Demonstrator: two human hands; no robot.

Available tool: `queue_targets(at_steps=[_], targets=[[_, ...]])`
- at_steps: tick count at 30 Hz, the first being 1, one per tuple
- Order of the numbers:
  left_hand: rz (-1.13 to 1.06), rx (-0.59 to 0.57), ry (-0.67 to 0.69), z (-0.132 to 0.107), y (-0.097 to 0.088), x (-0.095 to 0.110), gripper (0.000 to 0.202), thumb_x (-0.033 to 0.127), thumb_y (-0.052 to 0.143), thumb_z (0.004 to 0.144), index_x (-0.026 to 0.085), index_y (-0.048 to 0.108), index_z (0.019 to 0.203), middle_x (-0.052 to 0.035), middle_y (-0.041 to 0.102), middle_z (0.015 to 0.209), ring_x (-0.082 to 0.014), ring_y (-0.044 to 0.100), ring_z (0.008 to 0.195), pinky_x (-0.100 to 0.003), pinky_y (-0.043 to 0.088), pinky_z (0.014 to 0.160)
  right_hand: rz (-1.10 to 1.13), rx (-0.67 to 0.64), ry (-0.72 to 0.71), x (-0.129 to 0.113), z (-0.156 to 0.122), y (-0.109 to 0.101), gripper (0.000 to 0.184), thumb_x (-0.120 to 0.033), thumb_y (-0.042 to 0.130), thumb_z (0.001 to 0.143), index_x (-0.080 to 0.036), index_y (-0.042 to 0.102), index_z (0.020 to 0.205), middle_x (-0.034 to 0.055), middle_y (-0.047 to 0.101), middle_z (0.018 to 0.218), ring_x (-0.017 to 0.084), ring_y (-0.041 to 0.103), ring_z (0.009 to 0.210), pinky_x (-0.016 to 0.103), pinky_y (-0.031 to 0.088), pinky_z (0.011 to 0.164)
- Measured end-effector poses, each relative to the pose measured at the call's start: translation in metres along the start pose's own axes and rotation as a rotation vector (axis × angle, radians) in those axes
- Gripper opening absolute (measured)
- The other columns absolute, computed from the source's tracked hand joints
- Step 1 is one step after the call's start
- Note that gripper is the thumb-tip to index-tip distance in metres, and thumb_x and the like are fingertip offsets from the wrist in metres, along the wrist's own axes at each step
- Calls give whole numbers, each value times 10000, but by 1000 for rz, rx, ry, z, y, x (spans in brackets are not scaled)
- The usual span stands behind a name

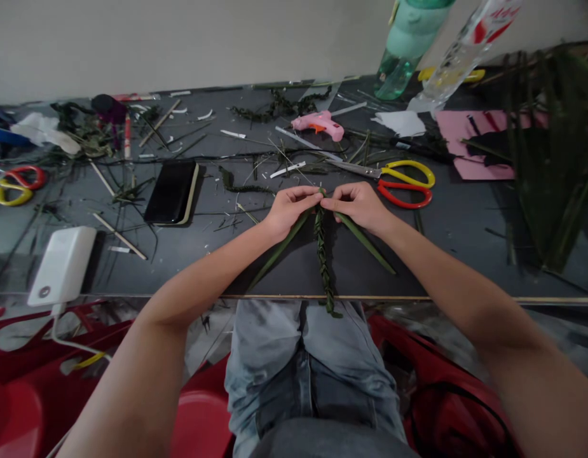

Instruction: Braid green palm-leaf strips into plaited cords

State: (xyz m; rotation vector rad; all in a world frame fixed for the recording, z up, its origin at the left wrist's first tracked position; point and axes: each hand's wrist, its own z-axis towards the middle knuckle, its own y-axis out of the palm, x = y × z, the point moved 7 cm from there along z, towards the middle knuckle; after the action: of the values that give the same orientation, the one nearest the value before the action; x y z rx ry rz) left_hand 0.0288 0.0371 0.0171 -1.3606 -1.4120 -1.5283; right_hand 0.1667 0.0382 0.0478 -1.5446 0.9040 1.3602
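Observation:
My left hand (290,208) and my right hand (358,205) meet fingertip to fingertip at the middle of the dark table (465,254). Both pinch the far end of a braided green leaf strip (322,254), which runs back toward me and hangs over the table's front edge. Two loose leaf blades fan out from under the hands: one (277,251) slants to the left, the other (367,245) to the right. The fingers of both hands are closed on the braid's far end.
Yellow and red scissors (403,183) lie just beyond my right hand. A pink glue gun (322,124), a black phone (172,192), a white power bank (62,264), more scissors (14,184), a green bottle (405,44), pink paper (479,143) and palm leaves (555,159) surround the work.

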Motion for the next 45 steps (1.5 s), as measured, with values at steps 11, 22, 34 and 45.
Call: queue_targets(at_steps=[11,22,34,45], targets=[[-150,146,-7,-6,1,-5,287,285,935,557,181,781,776,17,739,727,-55,606,612,-199,495,630,-60,2,39,4,0,0,529,-612,859,589,-163,583,543,-26,542,442,56,410,400,221,255,418],[-119,160,-18,-5,-1,-2,285,278,919,568,185,790,804,15,748,746,-65,622,633,-211,504,641,-67,-112,44,10,3,7,509,-624,782,686,-174,577,568,-36,556,473,61,468,405,216,348,405],[-79,147,53,-6,0,0,263,295,899,601,177,767,796,11,740,776,-76,632,684,-232,519,732,-100,-107,60,9,2,5,491,-609,778,695,-169,582,600,-24,563,506,66,476,421,210,365,389],[1,193,80,-3,-8,1,213,258,852,658,168,734,811,3,715,762,-89,626,676,-258,516,731,-132,332,-410,-46,-15,-45,586,-738,686,740,-281,651,1105,72,671,1176,219,633,1030,354,563,824]])
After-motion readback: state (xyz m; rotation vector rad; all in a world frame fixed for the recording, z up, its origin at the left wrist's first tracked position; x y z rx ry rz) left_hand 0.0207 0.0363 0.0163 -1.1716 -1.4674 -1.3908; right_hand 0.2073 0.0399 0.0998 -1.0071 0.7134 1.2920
